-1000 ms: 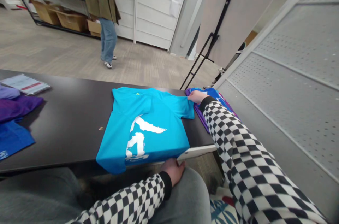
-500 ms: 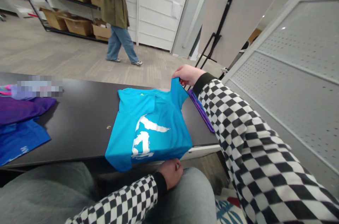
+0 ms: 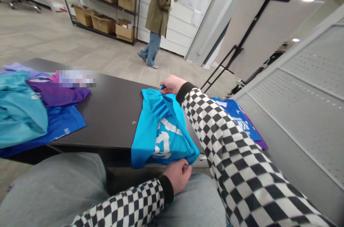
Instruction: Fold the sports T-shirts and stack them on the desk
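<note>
A bright cyan T-shirt [image 3: 161,130] with a white print lies folded lengthwise on the dark table [image 3: 113,119], its right side partly hidden under my right forearm. My right hand [image 3: 171,84] pinches the far end of the shirt at the collar side. My left hand [image 3: 177,176] grips the near edge of the shirt, just over the table's front edge. Checked black-and-white sleeves cover both my arms.
At the table's left lie a teal shirt [image 3: 20,109], a purple shirt [image 3: 57,96] and a blue shirt [image 3: 61,123]. A blue and purple stack [image 3: 239,119] lies right of my arm. A co-worker in an olive coat [image 3: 158,15] stands by boxed shelving [image 3: 99,8].
The view has swung left, bringing the teal shirt in. The raised sleeve is down and the shirt is narrower, folded inward. My right hand has lowered onto it, and my left hand now grips its near edge.
</note>
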A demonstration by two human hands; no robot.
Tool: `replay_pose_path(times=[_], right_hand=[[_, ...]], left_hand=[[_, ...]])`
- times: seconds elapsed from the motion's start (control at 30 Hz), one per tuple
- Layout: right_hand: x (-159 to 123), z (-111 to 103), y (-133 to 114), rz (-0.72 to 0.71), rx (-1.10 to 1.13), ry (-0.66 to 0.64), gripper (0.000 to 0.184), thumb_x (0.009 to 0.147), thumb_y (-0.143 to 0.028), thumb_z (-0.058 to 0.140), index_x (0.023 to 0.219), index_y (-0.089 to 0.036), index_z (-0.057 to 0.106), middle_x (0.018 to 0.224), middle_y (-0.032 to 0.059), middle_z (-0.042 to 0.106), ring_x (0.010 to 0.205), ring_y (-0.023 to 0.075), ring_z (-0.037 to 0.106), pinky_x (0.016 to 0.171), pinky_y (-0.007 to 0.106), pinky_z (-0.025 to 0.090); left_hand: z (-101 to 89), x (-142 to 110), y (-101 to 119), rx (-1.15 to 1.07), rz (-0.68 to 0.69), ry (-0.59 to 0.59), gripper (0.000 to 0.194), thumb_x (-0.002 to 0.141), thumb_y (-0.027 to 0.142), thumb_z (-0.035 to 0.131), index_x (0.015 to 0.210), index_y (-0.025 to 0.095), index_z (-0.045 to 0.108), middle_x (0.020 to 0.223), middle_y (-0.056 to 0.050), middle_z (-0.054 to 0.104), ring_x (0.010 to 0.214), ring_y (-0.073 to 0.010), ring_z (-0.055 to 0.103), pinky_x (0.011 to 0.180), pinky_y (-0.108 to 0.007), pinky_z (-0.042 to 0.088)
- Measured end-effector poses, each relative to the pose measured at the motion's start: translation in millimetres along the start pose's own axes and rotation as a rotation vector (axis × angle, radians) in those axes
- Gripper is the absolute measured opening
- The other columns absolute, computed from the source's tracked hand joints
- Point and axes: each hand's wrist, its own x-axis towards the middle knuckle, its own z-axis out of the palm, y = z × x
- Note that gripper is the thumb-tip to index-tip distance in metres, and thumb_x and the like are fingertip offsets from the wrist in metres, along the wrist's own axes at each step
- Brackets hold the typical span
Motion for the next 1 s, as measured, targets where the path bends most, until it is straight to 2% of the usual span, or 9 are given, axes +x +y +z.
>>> replay_pose_path(times=[0.1, 0.17, 0.37, 0.53, 0.7, 0.87, 1.0], right_hand=[[1, 25, 19, 0.102, -0.046, -0.011, 0.014, 0.095, -0.014, 0.080, 0.098, -0.019, 0.068, 0.062, 0.0033, 0.070, 0.064, 0.0250, 0.077, 0.061, 0.031, 0.065], [0, 31, 33, 0.141, -0.058, -0.027, 0.019, 0.093, -0.014, 0.084, 0.098, -0.021, 0.066, 0.064, 0.0028, 0.070, 0.065, 0.0258, 0.078, 0.063, 0.033, 0.066], [-4, 15, 60, 0.170, 0.018, -0.144, 0.022, 0.094, -0.006, 0.080, 0.102, -0.018, 0.064, 0.077, 0.0041, 0.075, 0.070, 0.0225, 0.078, 0.068, 0.032, 0.068], [-3, 5, 74, 0.155, 0.136, -0.229, 0.022, 0.097, 0.001, 0.073, 0.104, -0.017, 0.063, 0.080, 0.0035, 0.074, 0.075, 0.0165, 0.077, 0.072, 0.025, 0.066], [1, 4, 78, 0.148, 0.185, -0.251, 0.024, 0.097, 0.001, 0.075, 0.102, -0.018, 0.061, 0.079, 0.0029, 0.074, 0.074, 0.0171, 0.077, 0.070, 0.025, 0.066], [2, 6, 77, 0.155, 0.177, -0.250, 0.022, 0.100, 0.003, 0.069, 0.103, -0.017, 0.062, 0.079, 0.0043, 0.073, 0.072, 0.0176, 0.075, 0.067, 0.025, 0.064], [1, 7, 76, 0.150, 0.163, -0.236, 0.021, 0.103, 0.004, 0.060, 0.104, -0.016, 0.062, 0.078, 0.0044, 0.073, 0.070, 0.0171, 0.074, 0.065, 0.025, 0.063]], left_hand=[[-5.9, -1, 13, -0.052, 0.017, 0.047, 0.032, 0.107, 0.049, 0.060, 0.095, 0.026, 0.080, 0.076, -0.001, 0.077, 0.070, -0.0180, 0.065, 0.063, -0.034, 0.028], [-6.7, 1, 23, -0.072, 0.020, 0.064, 0.034, 0.104, 0.052, 0.064, 0.090, 0.026, 0.080, 0.075, -0.002, 0.077, 0.069, -0.0184, 0.064, 0.063, -0.035, 0.027], [5.7, 17, 43, -0.205, -0.079, 0.133, 0.039, 0.102, 0.054, 0.066, 0.082, 0.024, 0.079, 0.070, -0.003, 0.074, 0.065, -0.0177, 0.059, 0.063, -0.035, 0.027], [32.5, 24, 37, -0.415, -0.192, 0.193, 0.035, 0.099, 0.051, 0.068, 0.088, 0.022, 0.084, 0.069, 0.000, 0.071, 0.067, -0.0175, 0.060, 0.066, -0.032, 0.035], [54.1, 28, 30, -0.592, -0.281, 0.255, 0.031, 0.089, 0.049, 0.079, 0.098, 0.020, 0.084, 0.066, 0.003, 0.063, 0.067, -0.0174, 0.057, 0.067, -0.030, 0.041], [54.6, 35, 32, -0.716, -0.275, 0.258, 0.030, 0.091, 0.047, 0.076, 0.087, 0.019, 0.083, 0.066, 0.001, 0.063, 0.066, -0.0168, 0.055, 0.065, -0.030, 0.039], [50.5, 33, 37, -0.721, -0.275, 0.263, 0.028, 0.095, 0.041, 0.070, 0.077, 0.019, 0.073, 0.065, 0.002, 0.057, 0.067, -0.0156, 0.051, 0.065, -0.029, 0.037]])
